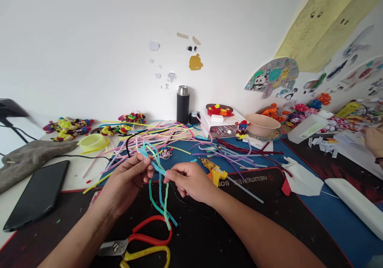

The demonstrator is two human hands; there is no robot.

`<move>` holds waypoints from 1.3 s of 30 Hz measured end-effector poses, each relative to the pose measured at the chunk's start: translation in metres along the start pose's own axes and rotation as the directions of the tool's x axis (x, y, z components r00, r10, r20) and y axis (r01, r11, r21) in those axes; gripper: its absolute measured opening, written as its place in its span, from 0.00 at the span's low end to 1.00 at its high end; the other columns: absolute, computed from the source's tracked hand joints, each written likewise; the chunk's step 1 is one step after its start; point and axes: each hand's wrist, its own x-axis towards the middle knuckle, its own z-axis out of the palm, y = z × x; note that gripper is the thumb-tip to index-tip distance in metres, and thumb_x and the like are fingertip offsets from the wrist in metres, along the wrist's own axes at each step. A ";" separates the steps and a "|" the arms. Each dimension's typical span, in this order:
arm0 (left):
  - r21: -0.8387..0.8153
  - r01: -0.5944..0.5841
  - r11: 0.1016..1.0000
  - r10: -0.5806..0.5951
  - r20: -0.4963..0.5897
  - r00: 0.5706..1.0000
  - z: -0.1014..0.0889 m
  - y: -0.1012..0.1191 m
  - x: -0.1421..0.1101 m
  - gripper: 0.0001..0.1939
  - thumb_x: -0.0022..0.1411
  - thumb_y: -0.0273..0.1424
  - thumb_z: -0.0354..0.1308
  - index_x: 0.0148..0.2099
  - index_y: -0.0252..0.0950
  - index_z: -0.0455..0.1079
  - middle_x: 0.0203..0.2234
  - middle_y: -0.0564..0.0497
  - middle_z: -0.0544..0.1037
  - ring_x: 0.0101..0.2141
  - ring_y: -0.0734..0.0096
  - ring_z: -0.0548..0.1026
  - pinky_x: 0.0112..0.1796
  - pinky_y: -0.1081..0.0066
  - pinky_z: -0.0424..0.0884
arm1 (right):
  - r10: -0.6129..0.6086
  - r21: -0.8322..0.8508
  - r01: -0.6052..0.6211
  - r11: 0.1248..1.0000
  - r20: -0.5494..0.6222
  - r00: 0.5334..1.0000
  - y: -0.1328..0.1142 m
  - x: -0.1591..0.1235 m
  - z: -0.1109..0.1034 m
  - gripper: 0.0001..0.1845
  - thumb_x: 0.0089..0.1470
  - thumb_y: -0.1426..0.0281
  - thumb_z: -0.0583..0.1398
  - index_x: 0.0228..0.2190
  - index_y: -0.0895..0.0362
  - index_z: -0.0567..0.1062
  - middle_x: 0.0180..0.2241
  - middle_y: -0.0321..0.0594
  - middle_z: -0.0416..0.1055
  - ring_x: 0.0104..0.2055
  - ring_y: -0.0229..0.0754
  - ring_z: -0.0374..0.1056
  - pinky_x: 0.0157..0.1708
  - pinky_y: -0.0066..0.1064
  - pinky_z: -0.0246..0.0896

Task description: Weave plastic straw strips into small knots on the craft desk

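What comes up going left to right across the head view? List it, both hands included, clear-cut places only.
Black-screened device, left hand, right hand, beige bowl, translucent bottle.

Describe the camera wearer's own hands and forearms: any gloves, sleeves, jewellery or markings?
The ungloved left hand and ungloved right hand are bare. No sleeve, watch or bracelet shows on either forearm; no ring or marking is visible.

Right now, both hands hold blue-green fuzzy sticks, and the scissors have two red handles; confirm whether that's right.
Not quite: the head view shows the scissors with one red handle and one yellow handle. The left hand and right hand do hold blue-green fuzzy sticks.
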 end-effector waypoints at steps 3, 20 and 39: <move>0.125 -0.065 0.990 0.067 -0.009 0.998 -0.006 0.002 0.001 0.24 0.41 0.44 0.88 0.30 0.38 0.81 0.22 0.53 0.81 0.24 0.72 0.75 0.25 0.75 0.71 | -0.005 -0.064 0.005 0.998 -0.011 1.000 0.001 -0.001 -0.001 0.30 0.69 0.43 0.64 0.36 0.57 0.86 0.16 0.29 0.66 0.17 0.35 0.61 0.23 0.27 0.51; -0.067 0.054 0.996 -0.061 -0.107 0.992 0.000 0.006 0.002 0.13 0.40 0.25 0.86 0.25 0.37 0.83 0.28 0.47 0.89 0.30 0.67 0.87 0.29 0.80 0.83 | -0.014 0.270 0.068 0.960 -0.197 0.980 -0.010 0.004 -0.003 0.30 0.59 0.40 0.69 0.38 0.56 0.81 0.18 0.25 0.65 0.15 0.32 0.59 0.17 0.26 0.49; 0.084 -0.013 0.996 0.009 0.038 0.999 0.005 -0.013 -0.003 0.22 0.36 0.43 0.90 0.31 0.37 0.89 0.28 0.46 0.90 0.27 0.69 0.84 0.34 0.76 0.84 | 0.065 0.384 -0.016 0.923 -0.114 0.991 -0.005 0.006 0.006 0.26 0.55 0.45 0.73 0.33 0.54 0.75 0.18 0.25 0.67 0.15 0.31 0.60 0.15 0.26 0.46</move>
